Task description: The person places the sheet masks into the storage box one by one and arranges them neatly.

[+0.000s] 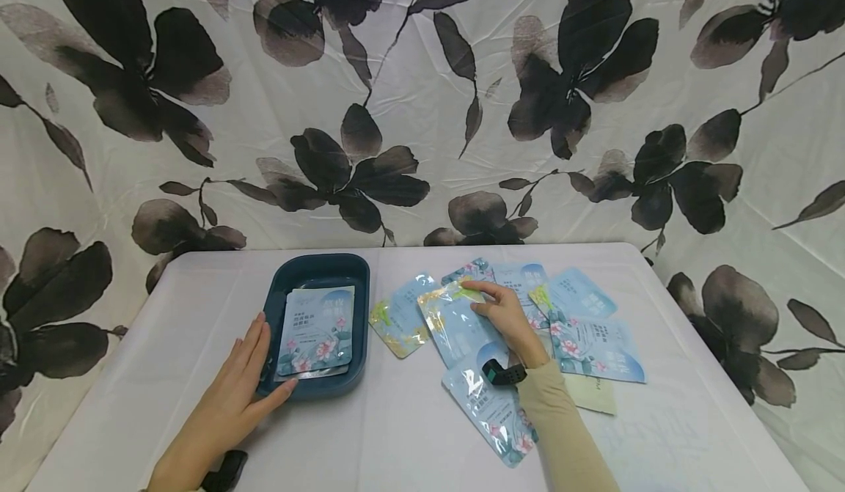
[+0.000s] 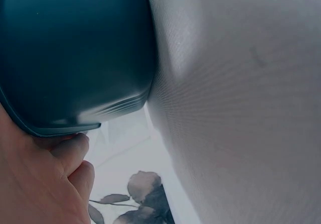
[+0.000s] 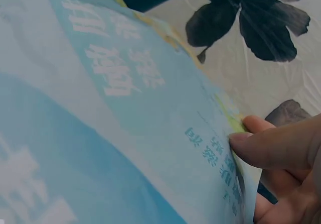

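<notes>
My right hand (image 1: 505,316) pinches the far edge of a light blue sheet-mask packet (image 1: 455,323) with yellow-green flowers. In the right wrist view the thumb (image 3: 276,146) lies on the packet's printed front (image 3: 165,118), with fingers behind it. My left hand (image 1: 231,386), its fingers fairly straight, rests along the left rim of a dark teal tray (image 1: 361,331). A blue packet with pink flowers (image 1: 317,331) lies on top of others in that tray. The left wrist view shows the tray's outer side (image 2: 80,48) close up, fingers at its rim.
Several more packets lie loosely on the white table: one with yellow flowers (image 1: 403,316), one near the front (image 1: 491,411), and a pink-flowered one (image 1: 597,349) at the right. A pale yellow-green packet (image 1: 594,393) is partly covered. A floral cloth (image 1: 422,111) hangs behind.
</notes>
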{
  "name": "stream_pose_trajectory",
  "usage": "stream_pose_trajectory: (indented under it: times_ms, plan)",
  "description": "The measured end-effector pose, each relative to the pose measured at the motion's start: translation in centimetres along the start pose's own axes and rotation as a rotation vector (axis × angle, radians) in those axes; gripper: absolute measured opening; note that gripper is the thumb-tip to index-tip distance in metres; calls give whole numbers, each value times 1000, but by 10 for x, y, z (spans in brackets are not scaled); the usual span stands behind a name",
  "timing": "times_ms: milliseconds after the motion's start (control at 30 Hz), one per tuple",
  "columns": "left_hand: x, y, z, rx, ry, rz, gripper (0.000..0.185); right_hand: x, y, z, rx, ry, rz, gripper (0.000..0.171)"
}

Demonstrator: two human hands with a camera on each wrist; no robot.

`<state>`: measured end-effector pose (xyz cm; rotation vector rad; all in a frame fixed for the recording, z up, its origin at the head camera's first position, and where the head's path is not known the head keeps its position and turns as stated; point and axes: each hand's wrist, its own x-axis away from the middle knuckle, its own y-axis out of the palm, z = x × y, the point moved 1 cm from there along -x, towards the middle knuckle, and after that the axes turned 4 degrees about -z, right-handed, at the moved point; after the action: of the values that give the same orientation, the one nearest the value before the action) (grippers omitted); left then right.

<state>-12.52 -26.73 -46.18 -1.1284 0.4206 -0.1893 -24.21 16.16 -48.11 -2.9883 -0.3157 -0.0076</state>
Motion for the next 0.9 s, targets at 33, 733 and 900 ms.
stream_pose_trajectory:
  times_ms: [33, 733, 900]
  plan:
    - [0, 0, 0, -1, 0, 2, 101, -3, -1, 6, -12, -6, -3, 45]
    - [0, 0, 1, -2, -13, -6, 101, -5, -6, 9, -235, 102, -8, 47]
    - [0, 0, 1, -5, -19, -7, 102, -4, -8, 7, -265, 67, 0, 49]
